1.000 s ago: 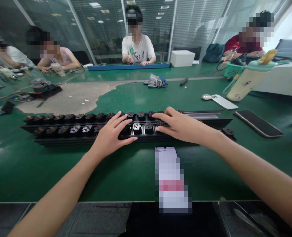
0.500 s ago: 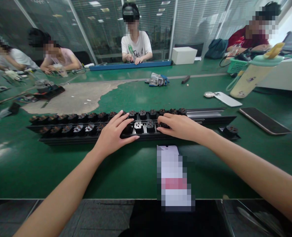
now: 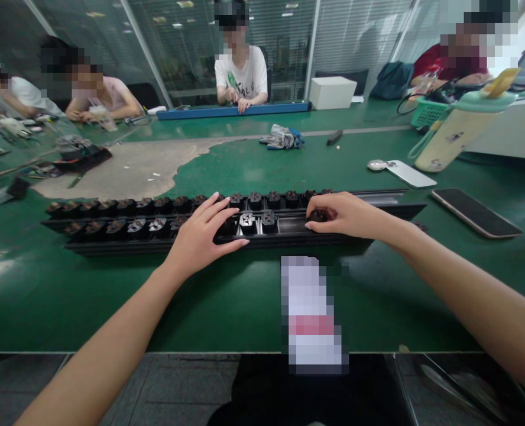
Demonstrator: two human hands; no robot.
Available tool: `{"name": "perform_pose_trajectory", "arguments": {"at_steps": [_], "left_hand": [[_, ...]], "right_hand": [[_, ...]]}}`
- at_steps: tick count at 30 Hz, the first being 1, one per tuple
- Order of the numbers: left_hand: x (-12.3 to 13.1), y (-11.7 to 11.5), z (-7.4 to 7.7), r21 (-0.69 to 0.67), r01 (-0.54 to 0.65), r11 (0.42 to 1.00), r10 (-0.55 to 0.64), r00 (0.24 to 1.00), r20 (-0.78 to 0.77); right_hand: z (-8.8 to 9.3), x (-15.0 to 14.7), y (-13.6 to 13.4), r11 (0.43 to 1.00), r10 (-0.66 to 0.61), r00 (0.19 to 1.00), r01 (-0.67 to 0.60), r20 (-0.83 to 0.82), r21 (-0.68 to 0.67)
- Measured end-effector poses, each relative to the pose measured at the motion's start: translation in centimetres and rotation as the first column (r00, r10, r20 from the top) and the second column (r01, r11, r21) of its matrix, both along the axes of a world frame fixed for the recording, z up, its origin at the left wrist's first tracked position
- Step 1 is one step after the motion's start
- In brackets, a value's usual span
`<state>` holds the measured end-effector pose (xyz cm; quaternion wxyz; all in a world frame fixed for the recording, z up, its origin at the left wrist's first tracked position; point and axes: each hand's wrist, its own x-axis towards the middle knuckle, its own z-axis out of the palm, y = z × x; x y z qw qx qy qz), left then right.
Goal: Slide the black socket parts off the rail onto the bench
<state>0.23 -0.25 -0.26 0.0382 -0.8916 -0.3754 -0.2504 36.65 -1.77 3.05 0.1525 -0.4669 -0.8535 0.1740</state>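
Note:
Two long black metal rails lie side by side across the table, each holding a row of black socket modules. Across the near rail (image 3: 191,244) rests my left hand (image 3: 198,236), its thumb and fingers spread over both sides. Just right of it, two socket modules (image 3: 269,220) sit in the channel. My right hand (image 3: 344,216) pinches another black socket module (image 3: 319,215) at the near rail, partly covered by the fingers. A bare stretch of channel separates it from the other modules. Behind runs the far rail (image 3: 404,210), with modules (image 3: 255,200) along its left and middle.
A phone (image 3: 309,296) lies before the near rail. To the right are a dark phone (image 3: 475,213), a white phone (image 3: 410,173) and a pale tumbler (image 3: 457,136). Gloves (image 3: 284,137) lie behind the rails. Several people sit around the table, one at a blue rail (image 3: 245,111).
My right hand has moved right along the near rail with the socket module, widening the gap to the other modules. My left hand has stayed in place on the rail.

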Motion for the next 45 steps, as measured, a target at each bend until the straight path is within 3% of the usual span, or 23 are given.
{"name": "perform_pose_trajectory", "arguments": {"at_steps": [20,27,36,45], "left_hand": [[0.0,0.0,0.0,0.009,0.015,1.000,-0.016,1.000,0.013],[-0.1,0.2,-0.1,0.010,0.017,1.000,-0.017,1.000,0.008],[0.1,0.0,0.0,0.002,0.023,1.000,-0.023,1.000,0.007],[0.2,0.0,0.2,-0.041,-0.003,0.999,0.004,1.000,0.006]], "right_hand": [[-0.3,10.7,-3.5,0.974,-0.223,0.967,0.227,0.119,-0.019],[-1.2,14.6,-4.6,0.936,-0.346,0.924,0.352,0.164,-0.010],[-2.5,15.2,-3.9,0.923,-0.324,0.914,0.363,0.246,-0.130],[-3.1,16.8,-4.0,0.913,-0.368,0.884,0.402,0.287,-0.068]]}}
